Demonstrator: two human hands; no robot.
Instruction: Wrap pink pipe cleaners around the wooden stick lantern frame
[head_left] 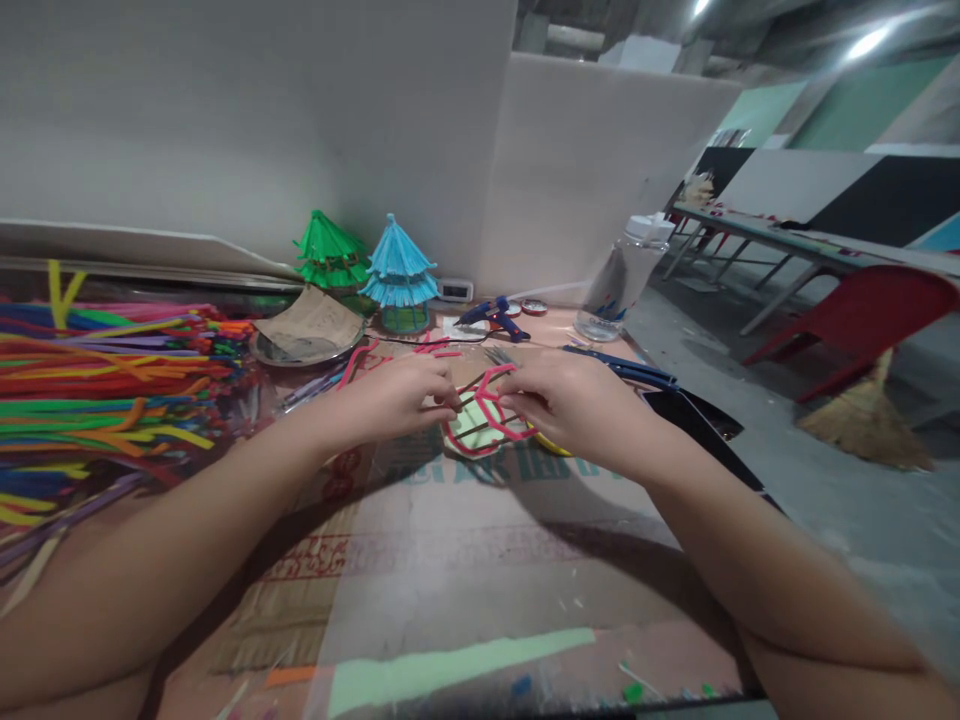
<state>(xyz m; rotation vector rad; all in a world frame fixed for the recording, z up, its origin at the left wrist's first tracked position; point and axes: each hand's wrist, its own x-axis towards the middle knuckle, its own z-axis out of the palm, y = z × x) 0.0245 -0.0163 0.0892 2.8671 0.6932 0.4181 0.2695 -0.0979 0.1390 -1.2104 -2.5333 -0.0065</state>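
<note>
A small frame of red pipe cleaners [491,412] crossed by dark strips lies over a pale green piece between my hands. My left hand [416,393] is closed at the frame's left side, its thumb and fingertips pinched on the edge. On the other side, my right hand [566,395] pinches a red pipe-cleaner loop with thumb and forefinger. Part of the frame is hidden behind the fingers of that hand. Loose red pipe cleaners [360,362] lie just beyond my left hand. A yellow ring-shaped edge [551,442] shows beneath my right hand.
Bundles of coloured pipe cleaners [112,370] fill the left side. Behind stand a green tiered model [330,250], a blue one [397,270], a blue glue gun [495,318] and a clear bottle [611,280]. Brown paper covers a metal bowl [307,350]. A red chair [862,320] stands right.
</note>
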